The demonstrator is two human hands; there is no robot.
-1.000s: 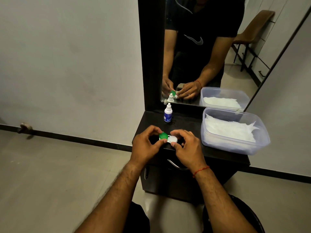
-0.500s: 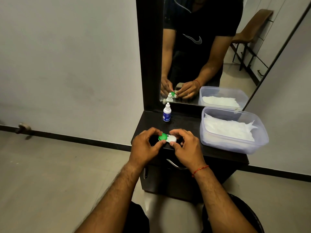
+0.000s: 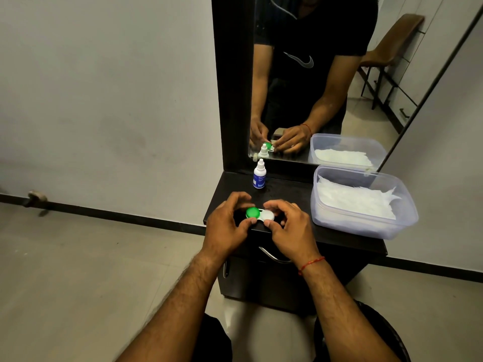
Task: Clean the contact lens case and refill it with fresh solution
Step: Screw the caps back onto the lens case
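A contact lens case with one green cap and one white cap lies near the front edge of a dark vanity top. My left hand curls around the green side, thumb and fingers touching the cap. On the white side, my right hand pinches the cap between thumb and fingers. A small white solution bottle with a blue label stands upright behind the case, by the mirror, with its cap on.
A clear plastic tub of white tissues sits at the right of the vanity top. A mirror rises behind and reflects a person's arms. A drawer handle shows under the top. Grey floor lies to the left.
The hands stay on the case; the fingers have shifted slightly around the two caps. The view has tilted a little.
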